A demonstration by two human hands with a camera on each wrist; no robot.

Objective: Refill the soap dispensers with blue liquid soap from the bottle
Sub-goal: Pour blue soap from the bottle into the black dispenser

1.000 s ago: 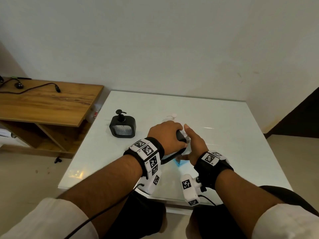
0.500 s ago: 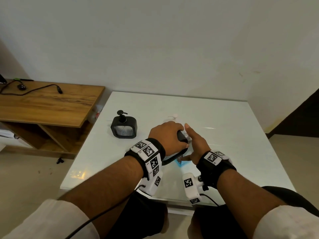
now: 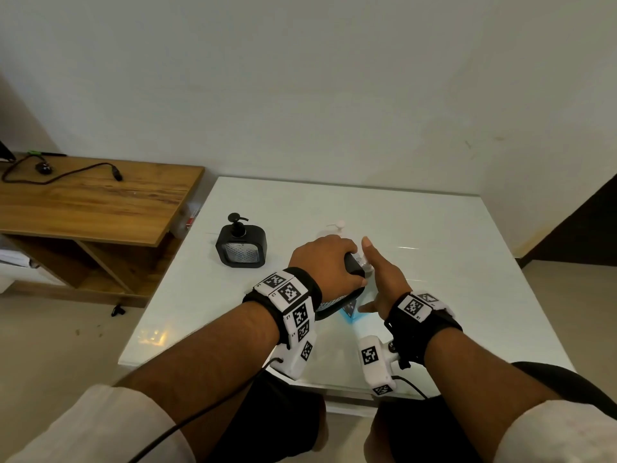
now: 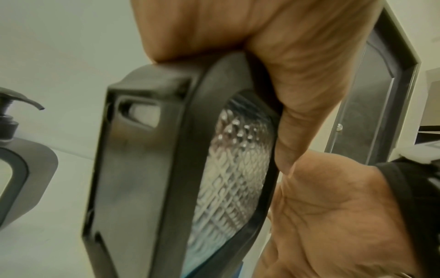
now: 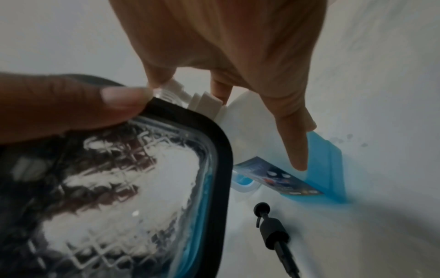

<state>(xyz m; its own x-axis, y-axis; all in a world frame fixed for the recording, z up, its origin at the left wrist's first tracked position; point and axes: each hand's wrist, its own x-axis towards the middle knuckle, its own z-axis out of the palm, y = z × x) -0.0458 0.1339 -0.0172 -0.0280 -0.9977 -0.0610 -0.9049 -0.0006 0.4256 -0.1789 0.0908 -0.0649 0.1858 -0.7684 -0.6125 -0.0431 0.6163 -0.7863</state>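
My left hand (image 3: 325, 262) grips a black-framed soap dispenser (image 3: 334, 304) by its top and holds it tilted over the white table (image 3: 434, 245). Its textured clear window (image 4: 228, 178) shows a thin band of blue liquid along the lower edge (image 5: 202, 197). My right hand (image 3: 380, 279) holds a white soap bottle (image 5: 257, 135), fingers lying along its shoulder. The bottle's ribbed white neck (image 5: 204, 101) meets the dispenser's top corner. Blue soap (image 5: 326, 169) sits in the bottle's low end. A second black dispenser (image 3: 241, 243), pump on, stands to the left.
A loose black pump head with its tube (image 5: 271, 231) lies on the table below the bottle. A small white cap or pump (image 3: 340, 225) sits just beyond my hands. A wooden bench (image 3: 93, 202) with a black cable (image 3: 66, 172) stands left of the table.
Both hands, the tilted dispenser and the bottle keep almost the same pose; only the head view shifts slightly.
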